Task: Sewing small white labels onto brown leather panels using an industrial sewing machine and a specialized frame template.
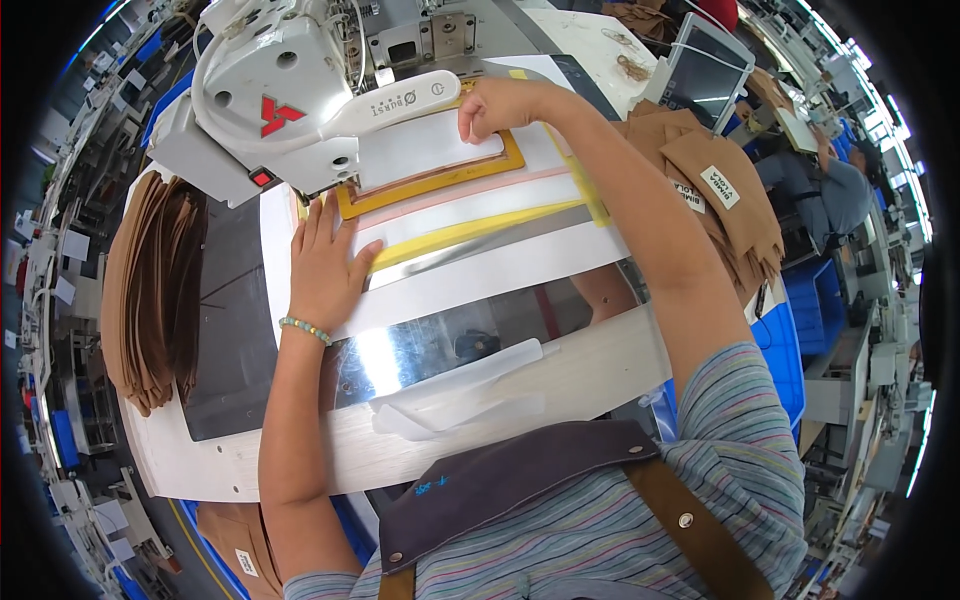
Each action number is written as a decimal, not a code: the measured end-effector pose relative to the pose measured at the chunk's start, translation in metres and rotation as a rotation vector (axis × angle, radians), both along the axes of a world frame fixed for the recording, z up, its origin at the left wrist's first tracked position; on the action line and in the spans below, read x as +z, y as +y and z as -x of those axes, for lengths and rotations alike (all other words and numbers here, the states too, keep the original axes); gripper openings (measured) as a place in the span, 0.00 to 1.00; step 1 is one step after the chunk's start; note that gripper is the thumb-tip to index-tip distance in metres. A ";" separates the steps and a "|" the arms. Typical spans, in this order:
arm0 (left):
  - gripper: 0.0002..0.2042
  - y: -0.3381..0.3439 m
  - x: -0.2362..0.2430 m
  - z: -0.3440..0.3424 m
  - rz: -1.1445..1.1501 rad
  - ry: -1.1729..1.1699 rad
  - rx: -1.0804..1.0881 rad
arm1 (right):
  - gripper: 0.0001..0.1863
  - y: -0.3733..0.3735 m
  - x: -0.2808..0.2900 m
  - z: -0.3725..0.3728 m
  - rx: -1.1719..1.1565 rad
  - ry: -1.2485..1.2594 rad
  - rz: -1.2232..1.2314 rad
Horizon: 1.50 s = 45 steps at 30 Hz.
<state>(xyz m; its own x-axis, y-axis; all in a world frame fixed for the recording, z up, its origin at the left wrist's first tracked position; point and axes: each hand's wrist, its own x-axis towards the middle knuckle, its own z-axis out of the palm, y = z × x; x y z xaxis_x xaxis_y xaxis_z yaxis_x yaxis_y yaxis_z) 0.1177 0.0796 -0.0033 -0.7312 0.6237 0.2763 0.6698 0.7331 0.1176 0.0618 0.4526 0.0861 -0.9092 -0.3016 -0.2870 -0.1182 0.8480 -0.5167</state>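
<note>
My left hand (325,262) lies flat with fingers spread on white sheeting (595,240) left of a yellow rectangular frame (513,152). My right hand (492,107) is raised to the frame's upper right, fingers curled down at a white panel (420,150) inside it; what they grip, if anything, is hidden. A white sewing machine (262,80) with a light bar stands over the frame's left part. Yellow strips (430,240) and a pink line run across the sheeting. Loose translucent strips (460,385) lie on the metal plate nearer my body.
Brown fabric pieces are stacked at the left (150,290) and heaped at the right (740,230). A screen (700,80) stands at the upper right. A blue bin (810,310) sits beside the table. A seated co-worker (835,190) is further right among more machines.
</note>
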 end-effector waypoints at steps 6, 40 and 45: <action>0.31 -0.002 0.003 -0.002 0.002 0.024 -0.014 | 0.10 0.001 -0.002 -0.007 0.048 0.038 0.051; 0.32 -0.003 0.003 -0.002 0.015 0.007 0.012 | 0.15 -0.046 -0.001 -0.004 -0.118 0.434 -0.297; 0.31 -0.002 0.005 -0.003 0.019 -0.014 0.018 | 0.13 -0.089 -0.014 0.009 0.036 0.216 0.410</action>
<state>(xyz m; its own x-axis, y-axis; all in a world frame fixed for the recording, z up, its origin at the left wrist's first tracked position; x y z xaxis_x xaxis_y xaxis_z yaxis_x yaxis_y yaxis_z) 0.1206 0.0774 0.0013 -0.7460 0.6157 0.2538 0.6550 0.7471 0.1127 0.0529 0.3634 0.0721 -0.9218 -0.3834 0.0573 -0.2857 0.5721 -0.7688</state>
